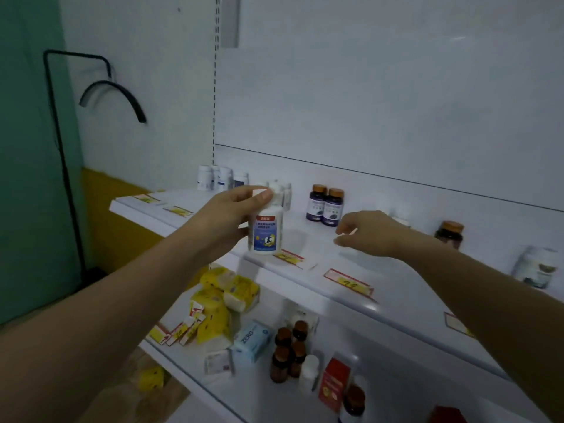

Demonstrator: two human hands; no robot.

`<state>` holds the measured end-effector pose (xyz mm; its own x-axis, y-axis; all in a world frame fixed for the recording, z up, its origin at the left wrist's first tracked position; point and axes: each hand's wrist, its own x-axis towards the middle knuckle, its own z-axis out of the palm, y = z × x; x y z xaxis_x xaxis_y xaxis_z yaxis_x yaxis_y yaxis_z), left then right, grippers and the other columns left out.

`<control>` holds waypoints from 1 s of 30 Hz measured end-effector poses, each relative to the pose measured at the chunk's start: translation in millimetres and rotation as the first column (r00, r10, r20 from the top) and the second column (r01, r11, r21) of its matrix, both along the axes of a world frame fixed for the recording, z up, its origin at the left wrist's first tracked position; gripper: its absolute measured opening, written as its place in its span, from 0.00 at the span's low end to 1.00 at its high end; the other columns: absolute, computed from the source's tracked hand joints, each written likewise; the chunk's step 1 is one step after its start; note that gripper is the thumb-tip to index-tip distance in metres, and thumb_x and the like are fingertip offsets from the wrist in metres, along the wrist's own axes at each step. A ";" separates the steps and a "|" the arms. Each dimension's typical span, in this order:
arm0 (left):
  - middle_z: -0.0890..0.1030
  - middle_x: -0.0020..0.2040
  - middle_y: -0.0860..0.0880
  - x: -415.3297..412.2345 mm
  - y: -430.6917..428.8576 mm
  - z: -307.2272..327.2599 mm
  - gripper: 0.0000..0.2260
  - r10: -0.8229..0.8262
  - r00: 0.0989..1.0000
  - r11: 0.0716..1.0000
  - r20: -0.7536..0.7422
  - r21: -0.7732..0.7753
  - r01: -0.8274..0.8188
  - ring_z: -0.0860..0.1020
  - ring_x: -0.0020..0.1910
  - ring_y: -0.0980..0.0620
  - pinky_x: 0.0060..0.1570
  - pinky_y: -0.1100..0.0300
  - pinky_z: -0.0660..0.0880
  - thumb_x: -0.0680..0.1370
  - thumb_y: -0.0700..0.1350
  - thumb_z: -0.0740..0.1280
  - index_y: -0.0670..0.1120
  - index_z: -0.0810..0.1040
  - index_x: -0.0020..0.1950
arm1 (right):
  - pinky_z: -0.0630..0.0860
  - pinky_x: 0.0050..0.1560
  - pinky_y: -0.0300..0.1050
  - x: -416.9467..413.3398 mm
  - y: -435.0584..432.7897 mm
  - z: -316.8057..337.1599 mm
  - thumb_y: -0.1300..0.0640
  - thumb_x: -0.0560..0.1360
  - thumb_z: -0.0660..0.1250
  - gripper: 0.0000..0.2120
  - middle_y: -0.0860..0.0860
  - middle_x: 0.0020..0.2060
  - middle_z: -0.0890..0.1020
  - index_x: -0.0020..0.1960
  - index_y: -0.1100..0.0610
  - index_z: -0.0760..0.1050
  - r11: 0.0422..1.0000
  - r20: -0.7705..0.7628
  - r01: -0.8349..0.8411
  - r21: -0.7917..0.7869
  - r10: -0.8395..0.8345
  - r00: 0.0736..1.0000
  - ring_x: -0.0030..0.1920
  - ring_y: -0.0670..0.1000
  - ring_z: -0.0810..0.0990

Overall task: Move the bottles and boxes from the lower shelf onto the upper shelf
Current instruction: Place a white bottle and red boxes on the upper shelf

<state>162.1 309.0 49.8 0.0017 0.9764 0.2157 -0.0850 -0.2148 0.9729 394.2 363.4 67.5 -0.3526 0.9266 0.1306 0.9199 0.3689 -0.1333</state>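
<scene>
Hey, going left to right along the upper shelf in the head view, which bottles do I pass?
Group of white bottles at the back → blue-label white bottle held at the front edge → pair of purple bottles → brown bottle → blurred white jar.

Shop shelving, most likely in a pharmacy or health-goods store: white retail racking hung on a slotted upright (215, 74) at upper centre, with red-and-yellow price tags (348, 283) set along the front edges of the upper shelf (308, 239) and the lower shelf (256, 398). Purple-labelled bottles (325, 207) and white bottles (219, 178) stood in rows against the back panel at mid-frame. Brown bottles (290, 349), a red box (334, 383), a blue box (251, 340) and yellow packs (219, 303) filled the lower part of the frame.
</scene>
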 end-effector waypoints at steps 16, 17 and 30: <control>0.80 0.53 0.45 -113.6 181.0 -2.0 0.08 -0.016 0.997 1.000 -0.079 -0.028 0.014 0.78 0.51 0.49 0.57 0.53 0.74 0.81 0.45 0.59 0.45 0.76 0.53 | 0.71 0.58 0.41 -118.2 156.3 -9.9 0.47 0.77 0.63 0.22 0.53 0.63 0.76 0.67 0.57 0.70 0.994 0.031 0.103 -0.047 -0.101 0.994 0.61 0.52 0.75; 0.80 0.53 0.45 -116.2 192.6 -4.6 0.09 -0.029 0.995 0.999 -0.091 -0.028 0.026 0.78 0.51 0.50 0.56 0.53 0.74 0.81 0.45 0.59 0.44 0.76 0.56 | 0.71 0.56 0.40 -120.0 161.8 -11.6 0.47 0.77 0.64 0.22 0.53 0.62 0.76 0.67 0.57 0.70 0.992 0.031 0.120 -0.050 -0.118 0.992 0.60 0.52 0.75; 0.79 0.50 0.53 -138.6 307.3 -41.9 0.10 -0.322 0.939 0.947 -0.121 -0.044 0.319 0.77 0.50 0.55 0.47 0.60 0.74 0.80 0.43 0.62 0.44 0.74 0.61 | 0.73 0.52 0.45 -152.5 170.1 -27.1 0.51 0.78 0.62 0.16 0.57 0.53 0.80 0.57 0.62 0.76 0.872 0.039 0.485 -0.071 -0.483 0.875 0.48 0.54 0.77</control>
<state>23.5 616.3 8.0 0.3409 0.9245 0.1704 -0.0231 -0.1730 0.9847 241.7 533.5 40.4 0.1409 0.9887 0.0509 0.9833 -0.1338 -0.1230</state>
